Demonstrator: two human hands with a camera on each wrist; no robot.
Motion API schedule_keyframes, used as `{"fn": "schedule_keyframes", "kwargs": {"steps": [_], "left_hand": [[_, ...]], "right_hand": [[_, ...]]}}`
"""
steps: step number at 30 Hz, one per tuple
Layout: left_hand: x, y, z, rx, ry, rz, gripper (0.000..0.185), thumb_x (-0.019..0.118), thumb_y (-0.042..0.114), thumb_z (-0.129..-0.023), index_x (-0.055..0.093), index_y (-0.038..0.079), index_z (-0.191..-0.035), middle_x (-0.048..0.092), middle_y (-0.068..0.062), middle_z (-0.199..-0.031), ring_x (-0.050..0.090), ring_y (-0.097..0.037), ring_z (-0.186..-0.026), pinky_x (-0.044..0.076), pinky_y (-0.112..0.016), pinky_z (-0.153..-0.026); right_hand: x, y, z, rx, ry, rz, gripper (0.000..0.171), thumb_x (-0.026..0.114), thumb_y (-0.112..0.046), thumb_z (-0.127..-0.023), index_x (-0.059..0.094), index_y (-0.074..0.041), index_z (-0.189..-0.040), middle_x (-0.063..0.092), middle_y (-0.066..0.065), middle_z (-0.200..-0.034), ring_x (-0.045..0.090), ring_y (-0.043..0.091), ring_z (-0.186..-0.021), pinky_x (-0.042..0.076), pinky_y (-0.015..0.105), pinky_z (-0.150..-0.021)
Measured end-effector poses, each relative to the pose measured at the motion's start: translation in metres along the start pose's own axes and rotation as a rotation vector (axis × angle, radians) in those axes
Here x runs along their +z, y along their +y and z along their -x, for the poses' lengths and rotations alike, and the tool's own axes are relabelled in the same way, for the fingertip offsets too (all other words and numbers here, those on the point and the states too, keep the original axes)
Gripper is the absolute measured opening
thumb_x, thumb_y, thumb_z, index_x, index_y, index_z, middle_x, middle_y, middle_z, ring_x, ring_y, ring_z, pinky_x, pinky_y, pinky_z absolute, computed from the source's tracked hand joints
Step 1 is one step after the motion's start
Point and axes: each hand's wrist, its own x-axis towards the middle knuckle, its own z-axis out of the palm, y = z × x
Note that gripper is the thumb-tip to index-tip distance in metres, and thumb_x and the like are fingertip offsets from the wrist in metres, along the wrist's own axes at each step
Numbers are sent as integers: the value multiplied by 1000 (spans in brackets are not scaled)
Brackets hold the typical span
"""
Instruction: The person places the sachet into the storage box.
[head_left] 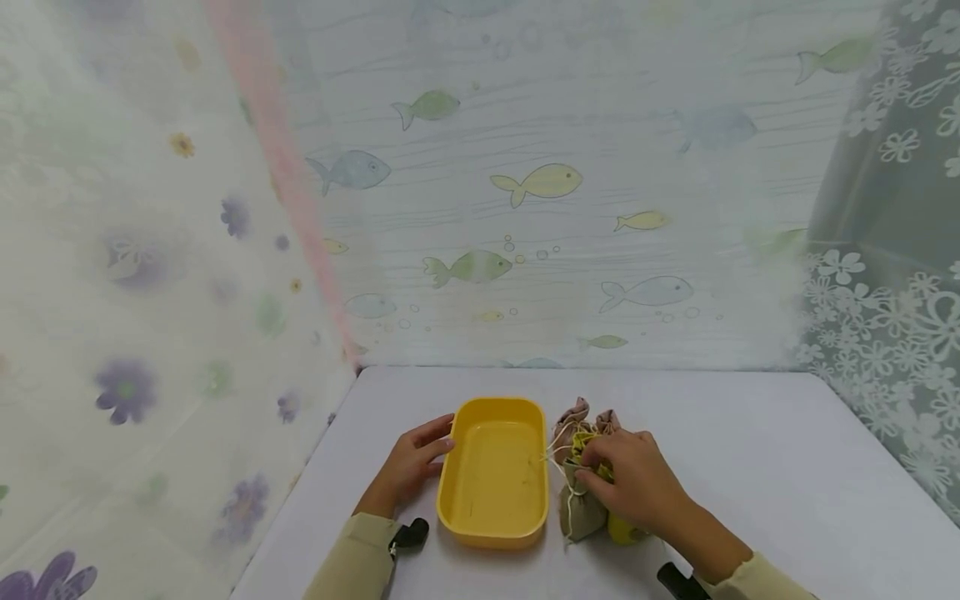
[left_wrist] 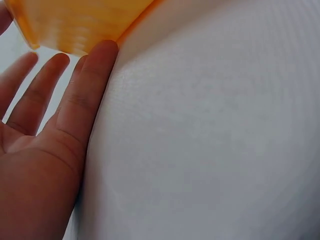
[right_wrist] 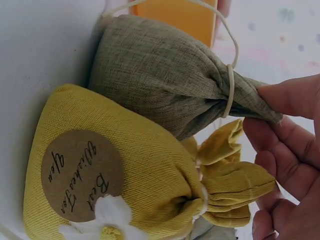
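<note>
Resting flat against the shallow yellow plastic tray (head_left: 495, 473), the left hand (head_left: 408, 467) keeps fingers straight, apparently steadying it on the white table (head_left: 750, 467). The right hand (head_left: 633, 479) pinches the gathered necks of the grey-green linen drawstring pouch (right_wrist: 165, 80) and mustard fabric pouch (right_wrist: 115, 175), just right of the tray. Only the right wrist view shows the mustard pouch's brown "Best Wishes" label (right_wrist: 80, 175).
</note>
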Motion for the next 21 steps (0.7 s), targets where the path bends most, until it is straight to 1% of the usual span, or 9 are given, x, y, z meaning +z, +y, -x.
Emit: {"fn": "schedule_keyframes", "kwargs": {"steps": [4,8,13,16,21], "left_hand": [[0,1,2,-9,5,-5,59,75,32,-96,54,31,-151,51,-6,-158,62,-24,-131,59,-37,-97],[0,4,5,-6,-7,-31,59,75,31,-96,54,30,-151,50,-5,-158,61,-26,-132,60,-39,-97],[-1,9,8,-12,-29,-77,59,75,33,-96,54,33,-151,50,-4,-159,61,-27,-132,61,-40,-95],[-2,7,9,-23,-44,-50,60,75,33,-96,53,33,-151,49,-3,-159,62,-25,-130,61,-40,-95],[-3,2,9,-16,-59,10,61,76,28,-96,53,29,-153,47,-4,-161,64,-25,-128,61,-41,-94]], "right_hand": [[-3,-2,1,-24,27,-28,18,85,-31,-86,68,-36,-85,56,-32,-76,55,2,-79,41,36,-83],[-8,-3,1,-62,71,-52,19,85,-28,-86,68,-36,-84,56,-33,-77,55,1,-78,41,35,-82],[-16,-4,-3,-103,110,-71,18,85,-25,-86,70,-34,-86,60,-29,-80,59,0,-76,41,34,-79],[-21,-4,-7,-117,121,-86,18,86,-23,-85,71,-32,-87,63,-28,-80,61,-1,-74,43,33,-78],[-28,-7,-12,-155,142,-129,18,87,-22,-84,70,-29,-87,65,-26,-80,60,-5,-71,45,32,-76]]}}
